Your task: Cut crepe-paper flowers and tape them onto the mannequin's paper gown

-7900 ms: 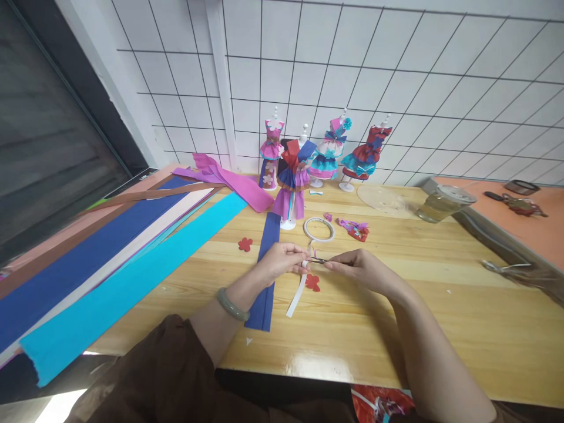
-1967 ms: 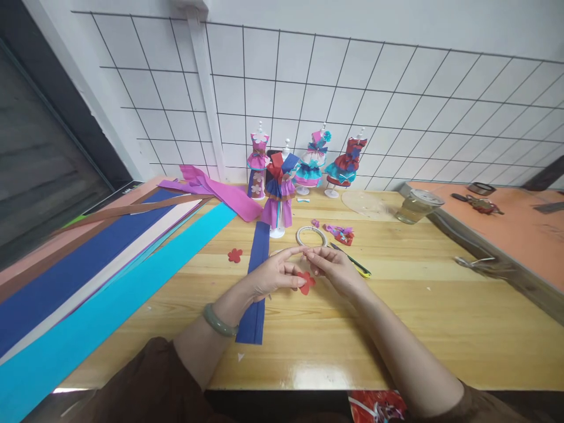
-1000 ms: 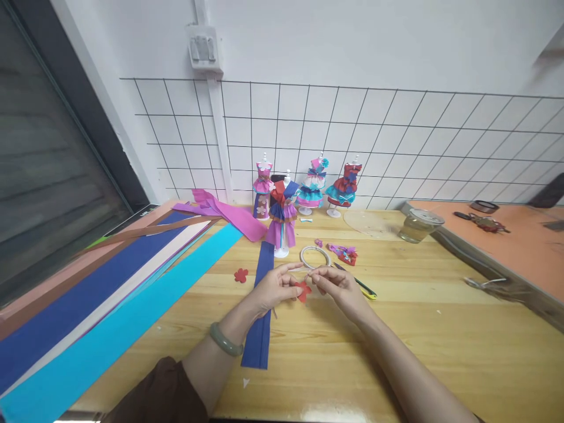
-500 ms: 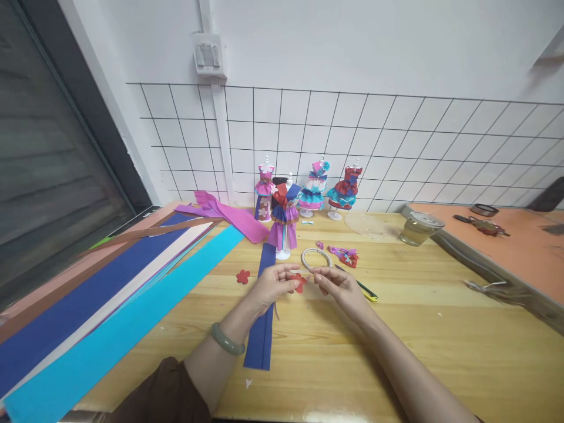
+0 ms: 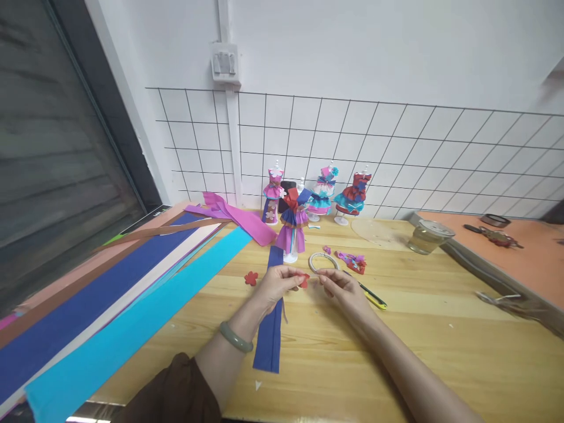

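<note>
My left hand [image 5: 279, 283] pinches a small red paper flower [image 5: 304, 281] between thumb and fingertips, above the blue paper strip [image 5: 268, 341]. Just to its right, my right hand [image 5: 337, 284] has thumb and index finger pressed together; a thin, pale strand seems to run from them towards the flower, but it is too fine to tell clearly. A second red flower [image 5: 251, 278] lies on the table left of my left hand. Behind the hands stands a small mannequin [image 5: 291, 223] in a red, blue and pink paper dress. A roll of tape [image 5: 323, 262] lies behind my right hand.
Three more dressed mannequins [image 5: 350, 197] stand near the tiled wall. Long paper strips [image 5: 145, 311] cover the left side. A yellow-black cutter [image 5: 374, 298] and pink-red scraps [image 5: 352, 261] lie right of the tape. A lidded cup [image 5: 429, 237] stands farther right.
The whole view has shifted, so everything sits slightly farther right. The red flower in my left hand is turned and shows less of its face. Both hands keep their pinches.
</note>
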`<state>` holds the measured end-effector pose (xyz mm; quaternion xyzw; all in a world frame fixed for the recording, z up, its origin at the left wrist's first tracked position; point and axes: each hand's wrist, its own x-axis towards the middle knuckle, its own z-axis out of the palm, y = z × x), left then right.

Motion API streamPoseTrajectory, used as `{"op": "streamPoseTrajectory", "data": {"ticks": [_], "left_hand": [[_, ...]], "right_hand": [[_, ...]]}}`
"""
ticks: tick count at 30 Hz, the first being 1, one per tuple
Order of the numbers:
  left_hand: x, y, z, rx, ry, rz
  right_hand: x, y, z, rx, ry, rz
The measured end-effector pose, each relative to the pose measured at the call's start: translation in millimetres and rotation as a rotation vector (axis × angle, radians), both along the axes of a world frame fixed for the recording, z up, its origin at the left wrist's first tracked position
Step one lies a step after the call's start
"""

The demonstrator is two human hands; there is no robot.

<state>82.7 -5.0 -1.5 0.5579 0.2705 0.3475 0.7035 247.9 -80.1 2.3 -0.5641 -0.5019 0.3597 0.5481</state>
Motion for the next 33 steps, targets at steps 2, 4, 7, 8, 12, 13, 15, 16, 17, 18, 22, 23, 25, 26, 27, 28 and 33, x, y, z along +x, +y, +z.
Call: {"op": "streamPoseTrajectory", "data": {"ticks": [2, 4, 7, 8, 12, 13, 15, 16, 17, 18, 22, 23, 25, 26, 27, 28, 33], "left_hand": [[-0.6, 1.4, -1.4, -0.006, -0.020, 0.018], [-1.2, 2.1, -2.0, -0.003, -0.034, 0.034], [-1.6, 2.1, -0.5, -0.007, -0.053, 0.056], [-1.7, 2.0, 0.4, -0.012, -0.059, 0.063], [-1.9, 1.9, 4.3, -0.043, -0.066, 0.092], [-1.9, 1.9, 4.9, -0.049, -0.064, 0.096], [-1.9, 2.1, 5.5, -0.053, -0.057, 0.098], [-1.8, 2.1, 5.5, -0.053, -0.055, 0.098], [-1.6, 2.2, 5.4, -0.053, -0.053, 0.098], [-1.4, 2.2, 5.2, -0.054, -0.051, 0.097], [-0.4, 1.9, 4.4, -0.058, -0.052, 0.085], [-0.2, 1.6, 4.4, -0.056, -0.054, 0.082], [0.1, 0.9, 5.1, -0.057, -0.051, 0.082], [0.3, 0.4, 5.9, -0.060, -0.049, 0.085], [0.4, 0.0, 6.8, -0.065, -0.047, 0.089], [0.5, -0.4, 7.9, -0.068, -0.046, 0.098], [-0.4, 1.6, 12.5, -0.004, -0.072, 0.212]], "right_hand": [[-1.1, 3.5, 7.5, 0.016, -0.041, 0.026], [-2.4, 8.1, 19.2, 0.039, -0.084, 0.043], [-5.0, 19.2, 39.3, 0.089, -0.128, 0.019], [-6.2, 24.3, 45.3, 0.107, -0.139, 0.002], [-12.6, 49.6, 62.1, 0.196, -0.178, -0.047], [-14.3, 56.1, 64.6, 0.219, -0.189, -0.045], [-17.3, 67.8, 68.3, 0.264, -0.214, -0.037], [-18.4, 72.8, 69.8, 0.282, -0.232, -0.034], [-19.1, 77.2, 71.2, 0.299, -0.257, -0.038], [-19.4, 81.0, 72.5, 0.311, -0.288, -0.046], [-17.2, 93.5, 76.7, 0.347, -0.407, -0.097], [-16.2, 96.2, 77.4, 0.353, -0.428, -0.100], [-14.3, 100.8, 78.1, 0.356, -0.459, -0.102], [-13.6, 102.5, 78.1, 0.354, -0.471, -0.103], [-13.2, 103.7, 78.0, 0.353, -0.479, -0.106], [-13.0, 104.3, 77.8, 0.353, -0.483, -0.111], [-18.0, 98.2, 77.8, 0.387, -0.408, -0.118]]}}
